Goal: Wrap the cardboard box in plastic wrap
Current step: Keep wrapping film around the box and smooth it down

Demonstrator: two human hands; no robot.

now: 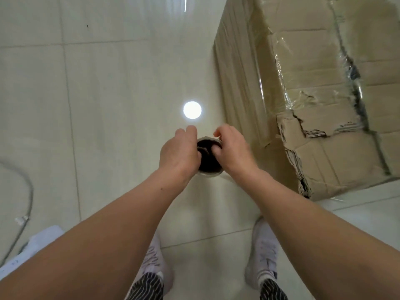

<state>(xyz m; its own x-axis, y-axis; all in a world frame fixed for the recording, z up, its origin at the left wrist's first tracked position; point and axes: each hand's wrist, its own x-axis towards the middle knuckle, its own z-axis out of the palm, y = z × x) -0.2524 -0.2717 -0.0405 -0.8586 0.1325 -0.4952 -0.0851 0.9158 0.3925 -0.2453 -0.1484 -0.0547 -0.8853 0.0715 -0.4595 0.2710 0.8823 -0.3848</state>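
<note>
Cardboard box (324, 105) fills the upper right of the frame, standing on the floor, big, w/ torn and crumpled edges at its near corner. Plastic wrap (279, 53) already covers its side face and laps over the top edge, wrinkled and shiny; how many layers, can't tell.

Left of the box's near corner, centre frame, is the roll (208, 164), seen end-on: dark hollow core w/ a pale ring of film round it. Left hand (179, 152) grasps it from the left side, fingers curled round the far rim. Right hand (234, 148) grasps it from the right, fingers hooked into the core opening. Both hands clamp the roll, neither is free. A faint glossy streak below the right wrist may be film stretched toward the box's near corner, but it's too faint to be sure.

Step in hand, by my read: mid-wrap, carrying the roll round the box to lay another band. Next move calls for keeping the roll upright and free to spin on the fingers, film taut, and walking round the near corner w/o snagging on the torn cardboard there.

Further out: glossy pale tiled floor (108, 83) w/ a round light reflection (192, 110) just above the hands. Grey cable (27, 191) loops at the left edge; a white object (43, 239), unclear what, lies lower left. Person's pale shoes (266, 252) at bottom centre, feet apart, facing up-frame.
</note>
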